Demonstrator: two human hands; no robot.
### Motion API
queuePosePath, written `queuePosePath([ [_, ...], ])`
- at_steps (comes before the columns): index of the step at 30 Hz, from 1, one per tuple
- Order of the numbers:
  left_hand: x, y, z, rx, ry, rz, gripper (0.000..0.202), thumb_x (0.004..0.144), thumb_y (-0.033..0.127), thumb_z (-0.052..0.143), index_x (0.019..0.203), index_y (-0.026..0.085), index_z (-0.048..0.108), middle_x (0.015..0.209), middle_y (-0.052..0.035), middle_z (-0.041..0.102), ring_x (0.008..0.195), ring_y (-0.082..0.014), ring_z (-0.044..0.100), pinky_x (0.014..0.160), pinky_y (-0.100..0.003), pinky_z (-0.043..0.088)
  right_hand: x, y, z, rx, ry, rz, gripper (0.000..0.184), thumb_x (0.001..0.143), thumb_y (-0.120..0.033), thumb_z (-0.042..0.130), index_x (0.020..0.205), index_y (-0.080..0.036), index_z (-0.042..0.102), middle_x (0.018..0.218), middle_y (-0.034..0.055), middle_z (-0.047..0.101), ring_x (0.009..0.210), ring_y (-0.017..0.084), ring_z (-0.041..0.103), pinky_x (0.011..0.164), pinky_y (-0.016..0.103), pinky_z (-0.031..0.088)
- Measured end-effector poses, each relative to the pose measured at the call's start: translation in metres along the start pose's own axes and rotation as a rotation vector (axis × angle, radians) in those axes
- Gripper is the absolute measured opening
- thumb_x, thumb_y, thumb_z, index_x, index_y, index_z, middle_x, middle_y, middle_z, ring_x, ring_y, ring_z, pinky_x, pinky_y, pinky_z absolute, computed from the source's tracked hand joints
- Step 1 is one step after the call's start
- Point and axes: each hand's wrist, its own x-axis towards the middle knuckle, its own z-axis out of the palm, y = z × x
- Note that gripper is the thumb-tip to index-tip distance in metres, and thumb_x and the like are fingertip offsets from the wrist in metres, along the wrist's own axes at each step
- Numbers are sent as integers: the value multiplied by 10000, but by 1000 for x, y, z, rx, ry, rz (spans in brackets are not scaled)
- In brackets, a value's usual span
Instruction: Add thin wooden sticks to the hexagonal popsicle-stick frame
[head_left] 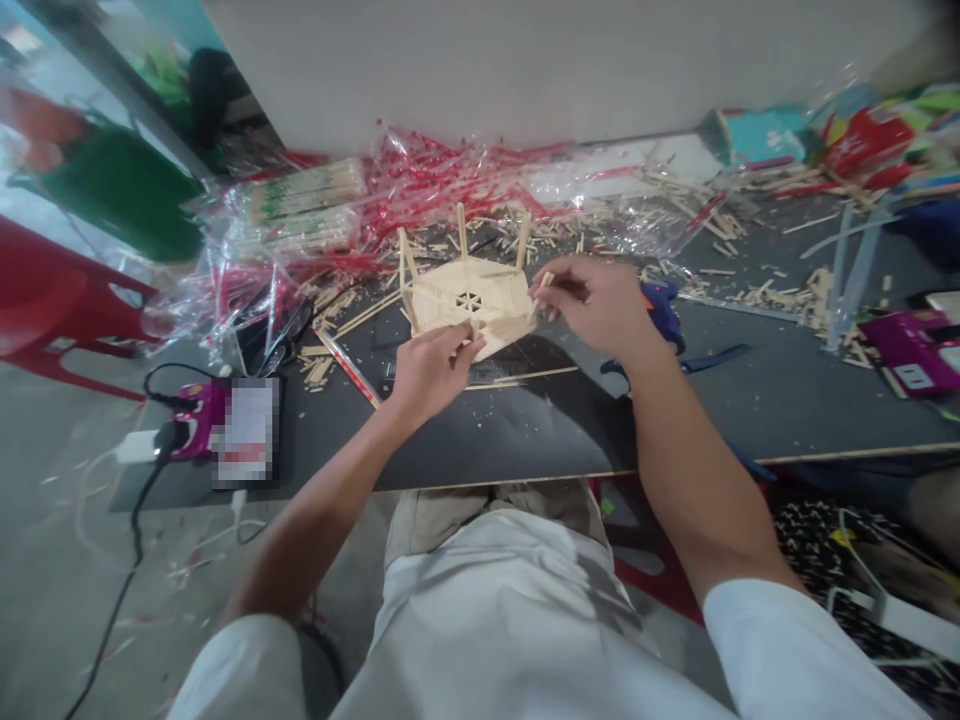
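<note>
A small model built of pale wooden sticks (469, 295) is held just above the dark board (525, 420), with three sticks standing up from its top. My left hand (431, 368) grips its near edge, fingers closed on it. My right hand (592, 300) is at the model's right corner, pinching a short wooden stick (545, 281) against it.
Loose stick offcuts (750, 290) and crumpled clear and red wrapping (450, 185) litter the far side of the board. A blue glue gun (664, 305) lies behind my right wrist. A purple device with cables (202, 420) sits at the left edge. Red and green chairs (75, 290) stand left.
</note>
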Motion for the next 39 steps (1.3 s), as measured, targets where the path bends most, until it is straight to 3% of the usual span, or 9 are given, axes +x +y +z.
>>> queuePosePath([
  [6,-7,6,-24,40,60,97,170,1011,289,610,998,187,745,944,-52,816,826,-160,774,688,-232,555,-5,-24,-4,79,-55,8,270,902,-524,729,912,-254,712,779,10,703,574,142,597,598,345,544],
  [12,-21,25,-49,133,83,185,117,1010,207,616,966,162,714,873,-37,798,732,-121,745,644,-199,533,-9,-46,-12,168,-187,-16,242,865,-507,776,868,-266,746,794,-5,747,588,129,622,567,300,526],
  [15,-29,35,-57,147,73,186,112,1014,178,602,962,165,701,866,-24,796,711,-102,734,623,-181,521,-9,-48,-15,225,-261,26,207,853,-482,790,878,-279,763,787,-15,757,619,132,643,594,292,549],
  [19,-31,40,-61,104,65,146,116,1012,147,589,966,166,693,906,-25,802,766,-99,749,695,-165,545,-7,-40,-20,299,-345,88,272,729,-445,897,907,-271,786,829,-5,772,753,168,709,697,306,592],
  [22,-26,35,-61,38,40,135,119,1006,137,584,950,161,687,904,-26,797,811,-106,754,735,-160,547,-5,-36,-22,338,-397,93,283,703,-452,909,877,-261,793,822,4,768,772,177,718,706,311,591],
  [28,-8,13,-53,-91,-95,26,149,1000,238,582,938,172,700,868,-10,774,674,-101,683,645,-198,505,-4,-39,-26,295,-474,68,278,727,-504,875,767,-252,764,761,7,752,725,174,689,669,311,567],
  [34,2,-10,-39,-166,-131,-69,122,940,224,608,925,168,716,831,-13,759,670,-107,658,634,-214,488,-5,-33,-17,180,-363,102,308,760,-527,832,790,-231,750,779,23,747,725,175,663,679,321,555],
  [39,2,-24,-32,-138,-136,-129,138,930,275,644,889,172,726,974,-47,796,763,-130,699,655,-226,517,-3,-21,-6,31,-320,45,275,809,-473,782,854,-204,755,792,44,733,697,177,640,672,335,520],
])
